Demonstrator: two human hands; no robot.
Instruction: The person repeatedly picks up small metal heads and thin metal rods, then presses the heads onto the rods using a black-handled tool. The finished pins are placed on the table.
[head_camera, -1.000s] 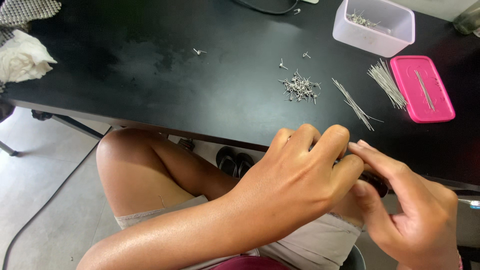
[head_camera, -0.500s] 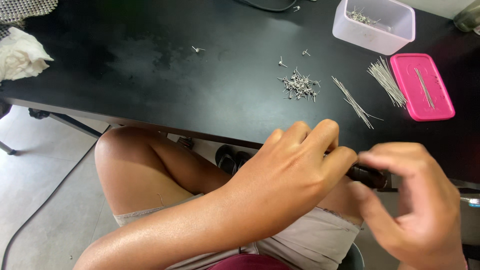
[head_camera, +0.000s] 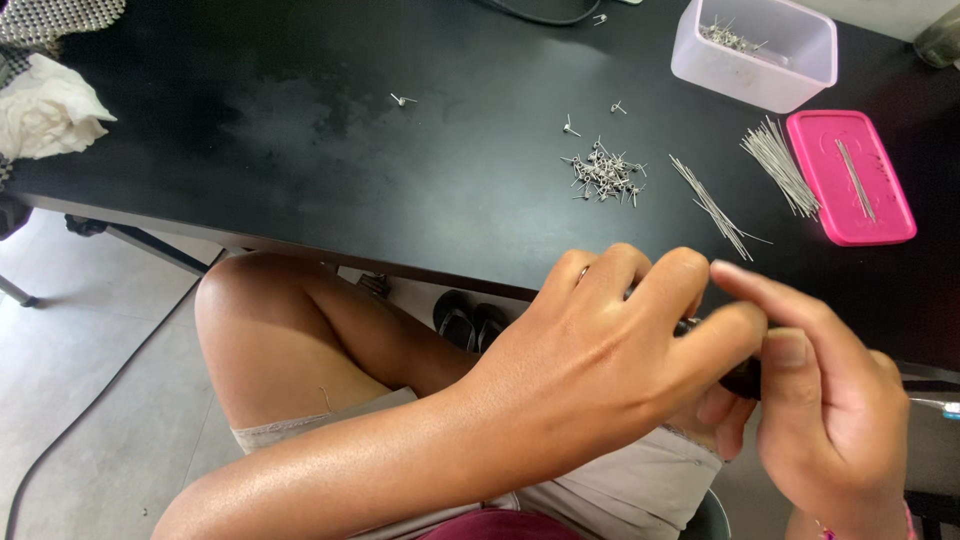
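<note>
Head view, looking down at a seated person's lap and the near edge of a black table (head_camera: 300, 150). The left hand (head_camera: 610, 370) is curled closed around a small dark tool (head_camera: 742, 378), held just below the table edge at the right; only a short dark piece of it shows between the hands. The right hand (head_camera: 830, 420) meets it from the right, fingers bent, forefinger stretched over the left knuckles; whether it grips the tool cannot be told, since the left hand covers the contact.

On the table, beyond the hands, lies a heap of small metal pins (head_camera: 603, 172), with a few strays further left. To the right are loose thin wires (head_camera: 712, 205), a second bundle of wires (head_camera: 778, 165), and a pink lid (head_camera: 850, 178) touching that bundle. At the far right stands a clear plastic box (head_camera: 755, 50) with pins inside. A crumpled white cloth (head_camera: 50, 108) sits at the far left. Dark sandals (head_camera: 470, 320) show under the table, on the floor. The right wrist is cut off at the bottom edge.
</note>
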